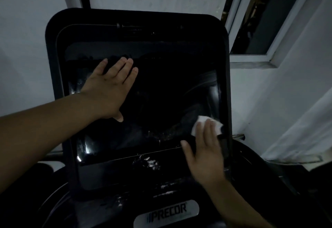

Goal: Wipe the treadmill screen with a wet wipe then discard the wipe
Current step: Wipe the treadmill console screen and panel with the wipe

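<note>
Head view looks down on the dark treadmill screen, the landmark for everything here. The left hand lies flat and spread on the screen's upper left part, fingers pointing up and to the right, apparently bracing the console. The right hand sits at the screen's lower right corner, fingers extended and pressing the white wet wipe against the glass just inside the right bezel. The wipe is crumpled beneath the fingertips, not pinched. Unwiped glass stretches left and upward from the wipe, so the next stroke probably runs leftward along the screen's width; the right hand is the nearer one. No bin is visible for discarding.
</note>
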A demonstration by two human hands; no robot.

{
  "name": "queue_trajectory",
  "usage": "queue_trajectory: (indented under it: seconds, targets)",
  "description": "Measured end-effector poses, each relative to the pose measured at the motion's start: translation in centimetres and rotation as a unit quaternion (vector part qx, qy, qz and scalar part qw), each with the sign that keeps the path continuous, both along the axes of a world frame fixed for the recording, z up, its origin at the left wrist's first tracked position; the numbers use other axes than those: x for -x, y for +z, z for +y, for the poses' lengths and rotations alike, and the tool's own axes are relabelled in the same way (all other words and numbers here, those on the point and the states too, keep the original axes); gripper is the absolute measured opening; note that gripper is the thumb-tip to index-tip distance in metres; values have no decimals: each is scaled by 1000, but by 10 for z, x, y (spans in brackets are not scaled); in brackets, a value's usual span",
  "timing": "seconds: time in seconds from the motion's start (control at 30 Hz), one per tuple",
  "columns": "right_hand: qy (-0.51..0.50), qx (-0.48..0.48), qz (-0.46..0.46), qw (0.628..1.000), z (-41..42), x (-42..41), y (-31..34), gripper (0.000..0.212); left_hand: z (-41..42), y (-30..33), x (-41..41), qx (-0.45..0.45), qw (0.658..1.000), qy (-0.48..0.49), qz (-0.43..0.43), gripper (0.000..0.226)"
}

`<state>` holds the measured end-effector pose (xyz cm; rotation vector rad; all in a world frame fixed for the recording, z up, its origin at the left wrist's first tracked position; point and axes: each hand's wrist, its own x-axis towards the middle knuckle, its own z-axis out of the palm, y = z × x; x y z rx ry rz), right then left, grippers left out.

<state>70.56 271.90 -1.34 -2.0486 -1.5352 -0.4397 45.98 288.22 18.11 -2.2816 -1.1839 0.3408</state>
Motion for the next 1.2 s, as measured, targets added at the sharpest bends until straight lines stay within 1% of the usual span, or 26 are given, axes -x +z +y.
queue_trajectory:
  seconds: [0.07,0.13,0.17,0.23,0.27,0.33,0.43,0.5,0.53,0.6,0.7,0.73,0.8,0.83,0.9,1.0,1.07,1.1,1.13,1.2]
  targets:
    - [54,-18,-18,998,9,50,0,78,-1,0,-1,-2,1000,3,4,154]
    - [111,-1,-22,994,12,93,-3,77,-2,0,-1,-2,1000,6,6,153]
    - [135,12,-27,990,11,104,-3,75,-2,1,-1,-2,1000,7,7,153]
    - [160,20,-61,985,9,96,-3,71,-3,2,0,0,1000,5,7,152]
    - [154,20,-78,985,7,83,-4,69,-3,2,1,0,1000,3,8,151]
    - [100,21,-83,991,1,46,-7,69,-2,2,1,2,1000,1,8,151]
    - [13,2,-13,1000,-1,18,-8,69,-2,2,0,5,1000,-1,5,152]
    - [-11,-8,19,1000,5,37,-7,70,-2,1,0,7,1000,-2,1,152]
    - [-5,-11,16,1000,9,55,-5,71,-2,1,0,6,1000,-2,0,152]
    - [44,-18,-1,999,17,101,-4,71,-1,1,1,2,1000,-3,-1,152]
    - [124,7,-5,992,18,161,-6,72,-2,2,2,4,1000,-3,-2,152]
    - [147,16,-8,989,16,168,-7,70,-2,3,2,5,1000,-4,-2,152]
    - [172,19,-37,984,14,158,-9,67,-1,3,3,8,1000,-6,-3,152]
    - [169,19,-51,984,12,144,-9,65,-1,3,3,7,1000,-7,-5,152]
    - [124,20,-52,991,10,107,-9,65,-1,2,4,8,1000,-10,-9,152]
    - [18,10,-5,1000,8,69,-7,67,-1,2,4,7,1000,-10,-10,153]
    - [-17,7,30,999,12,82,-6,69,-1,2,3,6,1000,-9,-8,153]
    - [-11,0,32,999,15,99,-6,69,0,1,4,5,1000,-8,-8,153]
    - [16,-9,22,1000,17,122,-7,69,0,1,4,4,1000,-8,-9,153]
    - [109,-16,-10,994,17,169,-15,69,0,1,5,5,1000,-10,-10,153]
